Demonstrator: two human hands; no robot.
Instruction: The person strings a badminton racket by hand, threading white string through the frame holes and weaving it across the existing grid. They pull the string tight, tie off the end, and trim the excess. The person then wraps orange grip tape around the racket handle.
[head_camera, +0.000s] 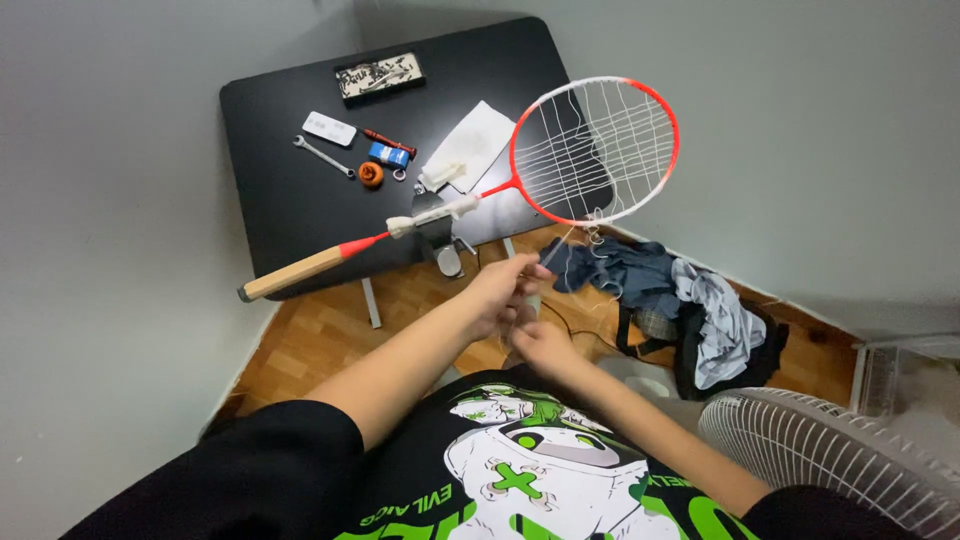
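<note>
Red-and-white racket (560, 160) is clamped at its shaft on the black counter (290, 190), head overhanging. Left hand (505, 290) pinches the loose string (565, 240) taut; right hand (540, 345), below, is closed, contents unclear.

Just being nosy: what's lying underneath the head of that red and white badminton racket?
Under the racket head, through the strings, show the black table's corner and grey wall. A white cloth lies beside it. The clamp holding the shaft is partly covered.
</note>
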